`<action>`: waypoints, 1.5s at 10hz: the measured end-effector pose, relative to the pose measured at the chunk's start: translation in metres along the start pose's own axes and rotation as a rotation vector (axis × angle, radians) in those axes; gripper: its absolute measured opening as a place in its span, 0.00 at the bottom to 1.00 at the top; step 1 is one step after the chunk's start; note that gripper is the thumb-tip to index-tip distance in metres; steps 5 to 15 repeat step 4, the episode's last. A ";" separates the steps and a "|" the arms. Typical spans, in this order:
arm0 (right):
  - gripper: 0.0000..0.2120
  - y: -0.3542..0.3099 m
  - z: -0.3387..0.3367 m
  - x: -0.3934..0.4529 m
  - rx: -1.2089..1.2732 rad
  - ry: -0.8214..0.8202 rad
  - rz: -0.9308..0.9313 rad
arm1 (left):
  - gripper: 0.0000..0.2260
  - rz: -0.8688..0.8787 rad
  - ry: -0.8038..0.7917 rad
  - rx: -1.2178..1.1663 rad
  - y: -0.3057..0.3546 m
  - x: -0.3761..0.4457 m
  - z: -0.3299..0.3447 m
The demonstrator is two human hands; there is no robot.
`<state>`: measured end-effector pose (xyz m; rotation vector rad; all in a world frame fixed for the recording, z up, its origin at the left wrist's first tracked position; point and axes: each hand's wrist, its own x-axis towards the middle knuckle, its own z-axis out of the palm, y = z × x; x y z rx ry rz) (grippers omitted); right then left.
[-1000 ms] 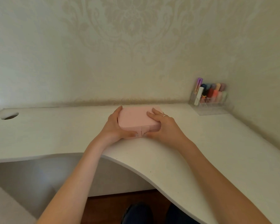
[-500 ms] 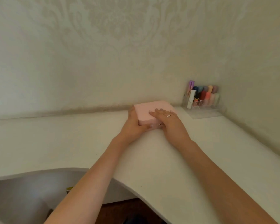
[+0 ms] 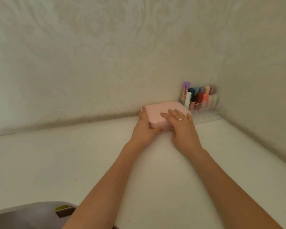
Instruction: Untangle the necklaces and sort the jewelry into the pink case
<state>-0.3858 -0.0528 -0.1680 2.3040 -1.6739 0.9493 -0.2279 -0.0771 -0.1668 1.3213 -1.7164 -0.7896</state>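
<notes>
Against the back wall of the white desk [image 3: 73,162] we have the closed pink case [image 3: 160,111], left hand [image 3: 145,129] clamped round its near-left corner, right hand [image 3: 182,124] flat on the lid, probably steadying it beside the clear organizer [image 3: 203,108].

The case [image 3: 162,111] is closed, so its inside cannot be seen. Its near-left corner is covered by the left hand [image 3: 144,129], and part of its lid and right front by the right hand [image 3: 182,128]. Whether the right thumb presses the front cannot be told. Both forearms run off the bottom edge. The markers [image 3: 201,96] in the clear holder [image 3: 203,108], right of centre, are too blurred to read. At lower left, a dark shape [image 3: 64,210] with a yellow tag is too small to identify.
</notes>
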 end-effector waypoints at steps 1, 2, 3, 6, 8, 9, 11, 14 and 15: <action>0.38 0.004 0.002 0.001 0.045 -0.022 0.004 | 0.49 0.007 0.008 -0.012 0.002 0.002 0.005; 0.38 0.007 0.003 0.005 0.078 -0.030 0.004 | 0.50 -0.006 0.016 -0.022 -0.006 0.007 0.006; 0.36 0.002 0.002 0.003 0.149 -0.040 0.029 | 0.51 -0.013 0.006 -0.043 0.002 0.002 0.005; 0.32 0.003 -0.012 0.012 0.237 -0.155 0.084 | 0.48 0.065 0.068 -0.050 0.022 -0.001 -0.006; 0.32 0.003 -0.012 0.012 0.237 -0.155 0.084 | 0.48 0.065 0.068 -0.050 0.022 -0.001 -0.006; 0.32 0.003 -0.012 0.012 0.237 -0.155 0.084 | 0.48 0.065 0.068 -0.050 0.022 -0.001 -0.006; 0.32 0.003 -0.012 0.012 0.237 -0.155 0.084 | 0.48 0.065 0.068 -0.050 0.022 -0.001 -0.006; 0.32 0.003 -0.012 0.012 0.237 -0.155 0.084 | 0.48 0.065 0.068 -0.050 0.022 -0.001 -0.006; 0.32 0.003 -0.012 0.012 0.237 -0.155 0.084 | 0.48 0.065 0.068 -0.050 0.022 -0.001 -0.006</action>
